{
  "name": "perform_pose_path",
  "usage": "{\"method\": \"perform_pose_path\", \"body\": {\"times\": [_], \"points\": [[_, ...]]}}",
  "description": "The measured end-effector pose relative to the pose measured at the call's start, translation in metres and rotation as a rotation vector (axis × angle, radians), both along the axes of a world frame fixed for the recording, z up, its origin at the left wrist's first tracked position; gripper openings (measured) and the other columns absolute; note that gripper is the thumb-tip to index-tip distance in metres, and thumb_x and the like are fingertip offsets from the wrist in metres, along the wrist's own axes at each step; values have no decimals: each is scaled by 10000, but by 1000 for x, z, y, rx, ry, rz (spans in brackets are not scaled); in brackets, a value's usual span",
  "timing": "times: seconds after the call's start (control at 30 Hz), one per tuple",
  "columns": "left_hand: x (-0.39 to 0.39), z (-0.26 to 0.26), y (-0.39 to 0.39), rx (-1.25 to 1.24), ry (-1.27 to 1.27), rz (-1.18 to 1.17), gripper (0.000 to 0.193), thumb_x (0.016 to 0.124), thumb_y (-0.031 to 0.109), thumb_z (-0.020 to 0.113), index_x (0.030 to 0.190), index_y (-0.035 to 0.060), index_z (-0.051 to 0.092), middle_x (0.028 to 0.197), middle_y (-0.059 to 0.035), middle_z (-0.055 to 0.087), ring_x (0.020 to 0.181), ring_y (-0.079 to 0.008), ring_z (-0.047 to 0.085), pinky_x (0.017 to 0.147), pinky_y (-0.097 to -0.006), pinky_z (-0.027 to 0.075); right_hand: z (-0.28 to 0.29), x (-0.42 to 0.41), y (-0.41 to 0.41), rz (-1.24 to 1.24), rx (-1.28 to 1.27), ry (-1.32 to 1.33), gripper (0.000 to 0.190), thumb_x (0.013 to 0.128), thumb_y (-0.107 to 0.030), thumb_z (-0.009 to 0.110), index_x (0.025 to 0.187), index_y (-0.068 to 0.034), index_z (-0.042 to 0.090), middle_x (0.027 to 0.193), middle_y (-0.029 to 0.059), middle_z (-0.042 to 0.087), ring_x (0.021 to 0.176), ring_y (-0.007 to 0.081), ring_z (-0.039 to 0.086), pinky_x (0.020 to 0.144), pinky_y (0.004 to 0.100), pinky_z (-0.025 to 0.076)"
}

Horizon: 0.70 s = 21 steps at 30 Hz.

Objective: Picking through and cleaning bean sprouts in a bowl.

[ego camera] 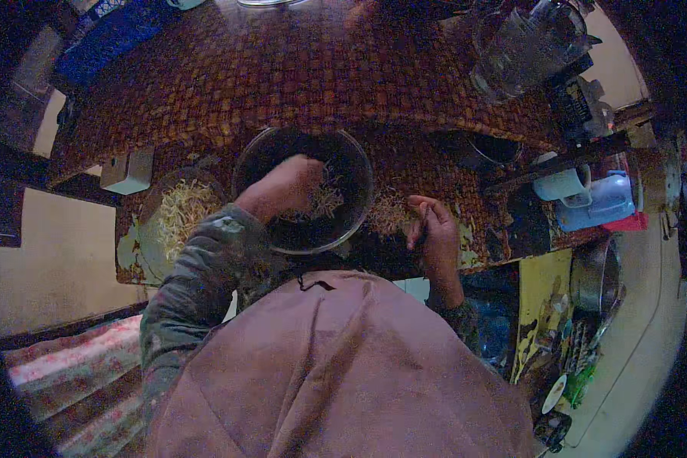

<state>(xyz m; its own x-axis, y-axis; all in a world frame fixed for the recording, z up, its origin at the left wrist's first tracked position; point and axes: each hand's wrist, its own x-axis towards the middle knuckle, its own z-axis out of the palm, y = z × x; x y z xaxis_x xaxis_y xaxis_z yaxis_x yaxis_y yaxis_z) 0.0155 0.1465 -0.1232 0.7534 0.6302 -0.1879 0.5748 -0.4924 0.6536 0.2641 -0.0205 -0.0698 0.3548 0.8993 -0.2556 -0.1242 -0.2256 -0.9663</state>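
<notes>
In the middle of the lower surface stands a round clear bowl point(359, 224) with some bean sprouts point(326, 200) inside. My left hand point(292, 184) reaches over the bowl, fingers curled down by those sprouts; whether it grips any is hidden. My right hand point(438, 226) is to the right of the bowl with thumb and finger close together. Something thin and dark shows along its fingers, too blurred to name. Next to that hand lies a loose heap of thin sprout pieces point(386, 213). Left of the bowl is a larger pile of pale bean sprouts point(188, 212), partly behind my left sleeve.
A raised shelf with a brown woven-pattern cover point(320, 74) overhangs the bowl's far side. A white box point(129, 172) sits at the left. On the right are a clear jug point(526, 51), a white mug point(561, 177) and a light-blue plastic container point(598, 203).
</notes>
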Motion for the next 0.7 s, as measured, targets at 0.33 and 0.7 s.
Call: {"method": "perform_pose_path", "body": {"times": [0.33,0.7], "points": [[-29,91,-13,149,-279,47,406,697,-61,603,1088,50,599,976,-136,625,866,-206,597,744,-332,482,2,12,0,-11,3,-1,295,913,-262,516,1031,-1,584,566,11,473,424,79,436,379,232,390],[-70,86,-71,422,-465,595,123,760,5,618,879,26,641,828,-128,630,771,-255,610,710,-333,475,-2,1,2,94,-152,484,434,911,-417,468,1105,-32,523,620,24,485,497,129,493,460,248,432]]}}
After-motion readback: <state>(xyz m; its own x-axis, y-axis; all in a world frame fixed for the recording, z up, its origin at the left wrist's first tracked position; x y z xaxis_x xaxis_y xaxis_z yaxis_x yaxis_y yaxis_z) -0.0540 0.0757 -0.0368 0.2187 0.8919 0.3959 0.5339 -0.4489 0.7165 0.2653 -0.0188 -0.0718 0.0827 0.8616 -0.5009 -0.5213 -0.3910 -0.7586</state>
